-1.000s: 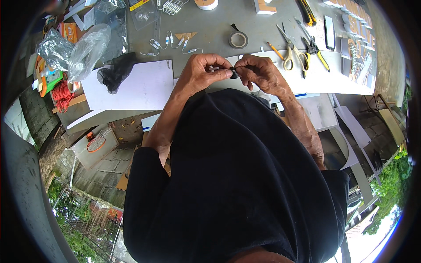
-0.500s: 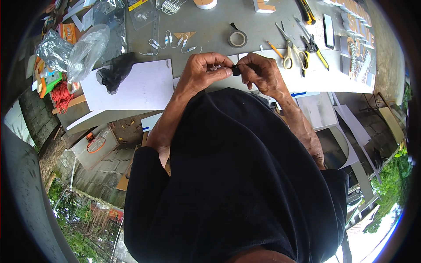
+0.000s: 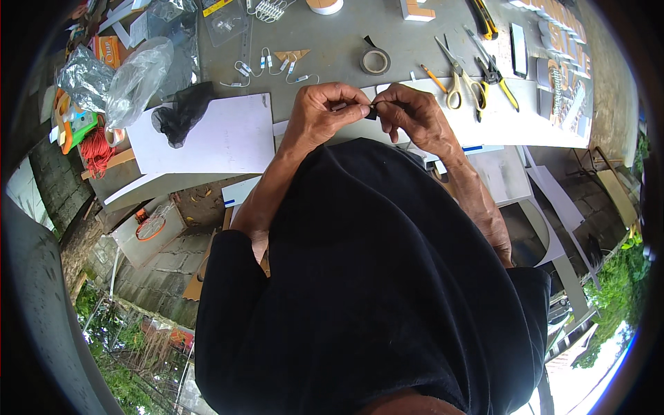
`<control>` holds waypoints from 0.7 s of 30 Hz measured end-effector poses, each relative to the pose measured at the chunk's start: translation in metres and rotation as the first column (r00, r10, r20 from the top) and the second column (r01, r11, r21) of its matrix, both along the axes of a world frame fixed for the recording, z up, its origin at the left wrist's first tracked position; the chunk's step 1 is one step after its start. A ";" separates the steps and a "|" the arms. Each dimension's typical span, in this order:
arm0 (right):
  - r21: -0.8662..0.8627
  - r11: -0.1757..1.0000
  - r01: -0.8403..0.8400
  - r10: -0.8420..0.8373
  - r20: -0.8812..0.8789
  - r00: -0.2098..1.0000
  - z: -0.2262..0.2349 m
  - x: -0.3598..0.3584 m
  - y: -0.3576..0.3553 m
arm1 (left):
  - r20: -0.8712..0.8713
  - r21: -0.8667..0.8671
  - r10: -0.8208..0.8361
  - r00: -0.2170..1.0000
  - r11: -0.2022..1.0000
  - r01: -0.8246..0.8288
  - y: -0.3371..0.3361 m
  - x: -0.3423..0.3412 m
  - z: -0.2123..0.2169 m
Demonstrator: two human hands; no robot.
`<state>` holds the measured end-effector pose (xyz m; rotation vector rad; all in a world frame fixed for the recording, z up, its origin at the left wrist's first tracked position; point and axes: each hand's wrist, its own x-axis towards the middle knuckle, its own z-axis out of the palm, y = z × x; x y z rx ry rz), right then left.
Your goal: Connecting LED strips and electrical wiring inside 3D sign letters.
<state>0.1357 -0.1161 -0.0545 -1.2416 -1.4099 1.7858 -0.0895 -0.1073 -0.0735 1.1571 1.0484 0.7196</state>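
Observation:
Both hands meet over the near edge of the table, fingertips almost touching. Between them is a small black strip (image 3: 372, 113), which looks like a piece of tape. My left hand (image 3: 324, 114) pinches at its left side, thumb against forefinger, with a bit of something thin and white partly hidden in the fingers. From the right, my right hand (image 3: 419, 119) grips the strip between thumb and fingertips. Beyond the hands lies a roll of dark tape (image 3: 375, 61) with its end loose. Wired white LED modules (image 3: 290, 69) rest beside a small brown triangular piece (image 3: 291, 54).
Right of the hands lie a pencil (image 3: 434, 78), scissors (image 3: 455, 88), yellow-handled pliers (image 3: 499, 81), a cutter knife (image 3: 484, 19) and a phone (image 3: 518, 50). On the left are a white sheet (image 3: 228, 135), black crumpled plastic (image 3: 183, 116), clear bags (image 3: 140, 79) and red cord (image 3: 97, 149).
The fingers have shifted slightly around the black strip, and the white piece in my left hand shows less. Both arms stay nearly in place.

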 end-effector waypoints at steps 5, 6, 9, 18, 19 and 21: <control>-0.279 0.960 -0.015 -0.046 -0.211 0.976 -0.002 0.007 0.008 | 0.005 0.082 -0.008 1.000 0.997 0.008 0.001 0.001 0.003; -0.319 0.947 -0.036 -0.026 -0.190 0.981 0.000 0.007 0.010 | -0.010 0.125 -0.011 1.000 0.992 0.013 0.000 0.001 0.003; -0.350 0.935 -0.059 0.004 -0.155 0.988 0.004 0.006 0.016 | -0.049 0.199 -0.023 0.999 0.979 0.032 0.000 0.003 0.004; -0.361 0.921 -0.148 0.107 -0.131 0.986 -0.001 0.010 0.024 | -0.172 0.325 -0.073 0.982 0.937 0.127 0.001 0.002 0.011; -0.363 0.920 -0.148 0.107 -0.130 0.986 -0.001 0.010 0.025 | -0.171 0.323 -0.074 0.982 0.938 0.127 0.001 0.002 0.012; -0.331 0.929 -0.165 0.147 -0.080 0.986 -0.002 0.012 0.027 | -0.158 0.295 -0.086 0.984 0.947 0.130 0.001 0.003 0.014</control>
